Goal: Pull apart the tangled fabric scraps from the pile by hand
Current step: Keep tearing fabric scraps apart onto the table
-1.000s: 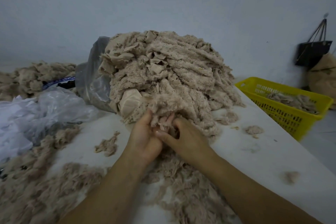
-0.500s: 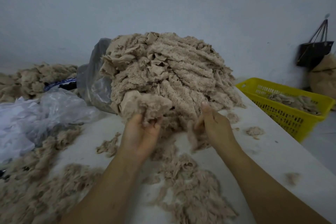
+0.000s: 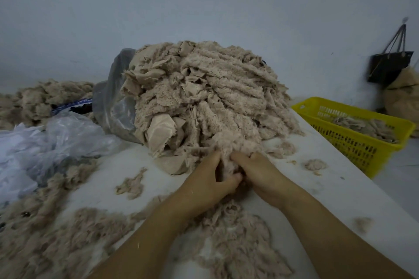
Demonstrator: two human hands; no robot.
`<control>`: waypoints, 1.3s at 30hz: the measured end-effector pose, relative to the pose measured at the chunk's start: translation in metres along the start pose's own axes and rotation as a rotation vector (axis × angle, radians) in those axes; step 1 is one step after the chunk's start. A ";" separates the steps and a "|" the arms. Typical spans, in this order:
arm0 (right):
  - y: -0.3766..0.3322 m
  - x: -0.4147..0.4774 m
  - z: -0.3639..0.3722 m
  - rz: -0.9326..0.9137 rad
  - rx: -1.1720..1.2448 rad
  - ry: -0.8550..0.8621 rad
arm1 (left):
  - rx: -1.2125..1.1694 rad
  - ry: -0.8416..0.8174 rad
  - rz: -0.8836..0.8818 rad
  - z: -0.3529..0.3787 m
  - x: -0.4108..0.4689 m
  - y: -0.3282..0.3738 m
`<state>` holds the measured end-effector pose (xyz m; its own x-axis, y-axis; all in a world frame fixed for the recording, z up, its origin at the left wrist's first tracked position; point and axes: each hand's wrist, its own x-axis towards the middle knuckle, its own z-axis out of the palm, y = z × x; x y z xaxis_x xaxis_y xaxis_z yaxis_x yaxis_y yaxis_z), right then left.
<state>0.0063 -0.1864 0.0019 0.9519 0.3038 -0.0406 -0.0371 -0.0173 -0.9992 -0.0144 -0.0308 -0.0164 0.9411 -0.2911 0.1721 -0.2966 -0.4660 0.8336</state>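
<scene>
- At the table's [image 3: 322, 197] centre I count one large pile of fabric scraps [image 3: 208, 97], beige and fuzzy, spilling from one grey plastic bag [image 3: 113, 102].
- Other single items: one yellow basket [image 3: 353, 142] with scraps inside, one black bag [image 3: 388, 65] hanging on the wall, and one clear plastic sheet [image 3: 56, 140] on the left.
- Loose fluff [image 3: 238, 247] lies spread in front of the pile; at least three small tufts lie apart from it.
- Two hands are in view, meeting at the pile's near foot.
- Left hand [image 3: 208, 181]: fingers curled, gripping a clump [image 3: 227, 162] attached to the pile.
- Right hand [image 3: 260, 172]: fingers curled into the same clump, touching the left hand's thumb.
- Table's right edge runs diagonally, with the basket just beside it.
- Bare surface lies right of the right hand; the left side is crowded with plastic and fluff.
</scene>
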 end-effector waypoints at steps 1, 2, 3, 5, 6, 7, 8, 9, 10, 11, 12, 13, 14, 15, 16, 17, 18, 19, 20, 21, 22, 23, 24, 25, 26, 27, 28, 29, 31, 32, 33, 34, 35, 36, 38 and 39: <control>-0.002 0.002 -0.003 -0.012 0.072 0.057 | -0.027 0.007 0.020 -0.001 -0.001 0.002; -0.004 0.004 -0.008 -0.051 0.149 0.135 | -0.041 0.047 0.056 -0.003 -0.001 0.002; -0.007 0.006 -0.015 -0.127 0.246 0.226 | -0.044 0.142 0.099 -0.005 0.000 0.003; -0.012 0.010 -0.035 -0.320 0.560 0.421 | -0.005 0.398 0.123 -0.014 0.004 -0.001; -0.012 0.010 -0.045 -0.361 0.723 0.492 | 0.032 0.505 0.072 -0.019 0.006 -0.005; -0.011 0.011 -0.052 -0.350 0.816 0.531 | 0.097 0.568 -0.030 -0.024 0.009 -0.012; -0.008 0.011 -0.054 -0.307 0.825 0.546 | 0.187 0.579 -0.163 -0.028 0.010 -0.018; -0.004 0.014 -0.051 -0.238 0.762 0.547 | 0.286 0.556 -0.286 -0.031 0.011 -0.023; 0.000 0.017 -0.046 -0.164 0.665 0.535 | 0.361 0.521 -0.365 -0.032 0.012 -0.027; 0.002 0.019 -0.038 -0.103 0.555 0.494 | 0.355 0.507 -0.372 -0.033 0.012 -0.028; 0.003 0.019 -0.030 -0.055 0.435 0.426 | 0.283 0.512 -0.325 -0.032 0.012 -0.027; 0.003 0.018 -0.022 -0.025 0.299 0.338 | 0.215 0.516 -0.246 -0.029 0.011 -0.025; 0.005 0.016 -0.016 -0.026 0.141 0.248 | 0.167 0.526 -0.179 -0.026 0.010 -0.022; 0.008 0.014 -0.011 -0.064 -0.040 0.162 | 0.122 0.530 -0.123 -0.025 0.008 -0.017; 0.011 0.013 -0.007 -0.123 -0.233 0.088 | 0.041 0.528 -0.075 -0.022 0.008 -0.012; 0.016 0.014 -0.004 -0.194 -0.404 0.037 | -0.079 0.510 -0.045 -0.019 0.007 -0.008; 0.017 0.014 0.000 -0.251 -0.524 0.012 | -0.209 0.473 -0.035 -0.017 0.005 -0.003; 0.017 0.013 0.005 -0.295 -0.587 0.007 | -0.284 0.429 -0.038 -0.014 0.003 0.000; 0.015 0.012 0.009 -0.340 -0.603 0.003 | -0.287 0.389 -0.040 -0.013 0.002 0.002; 0.014 0.011 0.012 -0.382 -0.594 -0.001 | -0.226 0.361 -0.030 -0.011 0.001 0.002; 0.013 0.010 0.013 -0.398 -0.575 0.006 | -0.143 0.351 0.002 -0.009 0.000 0.004; 0.012 0.008 0.012 -0.394 -0.554 0.019 | -0.073 0.360 0.048 -0.008 0.000 0.005; 0.011 0.007 0.011 -0.380 -0.554 0.038 | -0.055 0.388 0.085 -0.008 -0.001 0.006; 0.010 0.005 0.009 -0.372 -0.572 0.066 | -0.077 0.422 0.104 -0.008 -0.001 0.006; 0.009 0.004 0.008 -0.360 -0.598 0.092 | -0.121 0.459 0.101 -0.009 -0.001 0.007; 0.009 0.004 0.006 -0.353 -0.601 0.108 | -0.195 0.493 0.074 -0.010 -0.001 0.007; 0.009 0.003 0.005 -0.361 -0.584 0.105 | -0.308 0.517 0.034 -0.012 -0.001 0.008; 0.007 0.001 0.006 -0.377 -0.561 0.090 | -0.448 0.532 -0.008 -0.013 -0.001 0.009; 0.005 0.000 0.009 -0.395 -0.499 0.075 | -0.750 0.544 -0.078 -0.018 -0.001 0.013; 0.005 0.000 0.010 -0.402 -0.461 0.071 | -0.865 0.546 -0.111 -0.021 -0.001 0.015; 0.005 0.000 0.011 -0.406 -0.428 0.065 | -0.938 0.541 -0.140 -0.023 0.000 0.015; 0.003 -0.001 0.011 -0.403 -0.405 0.069 | -0.980 0.525 -0.163 -0.024 0.000 0.016; 0.003 -0.001 0.010 -0.389 -0.385 0.088 | -1.006 0.501 -0.181 -0.024 0.001 0.016; 0.003 -0.001 0.008 -0.370 -0.355 0.111 | -1.023 0.481 -0.199 -0.023 0.002 0.016; 0.004 0.001 0.005 -0.322 -0.305 0.139 | -1.049 0.477 -0.229 -0.022 0.003 0.016; 0.005 0.002 0.003 -0.315 -0.280 0.134 | -1.062 0.477 -0.238 -0.022 0.003 0.016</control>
<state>0.0071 -0.1827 -0.0032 0.9353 0.2101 0.2849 0.3273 -0.2066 -0.9221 -0.0125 -0.0204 0.0089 0.9865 0.1543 -0.0553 -0.0345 0.5252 0.8503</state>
